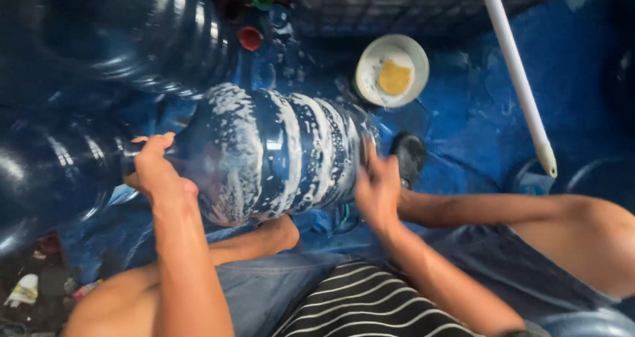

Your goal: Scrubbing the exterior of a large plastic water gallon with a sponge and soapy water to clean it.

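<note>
Big blue water jug lies on its side at frame center, soapy, wet; prob slippery, bulky, light if empty. Left hand w/ fingers closed round the neck at 9 o'clock; right hand spread flat on the base at 3. More dark jugs at 10–11. White bowl w/ yellow sponge at 1, white pipe at 2, red cap at 12.

We hold a big blue soapy bottle on its side. Our left hand grips its neck. Our right hand presses its bottom.
</note>
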